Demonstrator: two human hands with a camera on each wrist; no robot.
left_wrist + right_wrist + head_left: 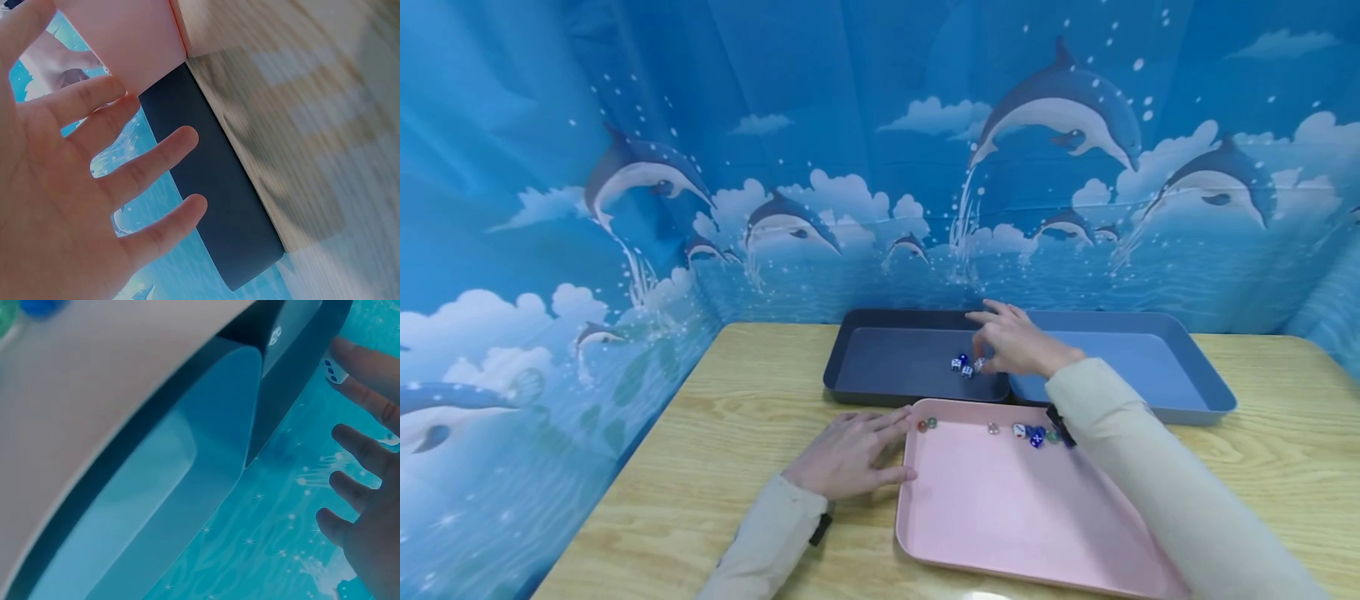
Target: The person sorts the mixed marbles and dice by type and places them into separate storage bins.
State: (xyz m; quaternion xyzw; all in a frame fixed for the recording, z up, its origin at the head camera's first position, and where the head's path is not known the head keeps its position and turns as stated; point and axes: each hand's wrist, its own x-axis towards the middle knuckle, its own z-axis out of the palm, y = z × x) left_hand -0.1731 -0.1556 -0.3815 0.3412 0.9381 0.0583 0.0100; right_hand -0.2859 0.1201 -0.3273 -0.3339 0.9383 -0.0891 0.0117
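White die with blue pips (335,371) — probably light, rigid, slick-faced, sturdy; best taken by two opposite flat sides. Right hand (1018,343): thumb and forefinger parted only by that die, pinching it; other fingers spread. Below the grip: dark tray (887,358). Just left: more dice (967,372). Right: blue tray (1116,358). Nearer the body: pink tray (1000,508), left hand (853,454) at its rim, fingers straight, apart — pressure unclear.
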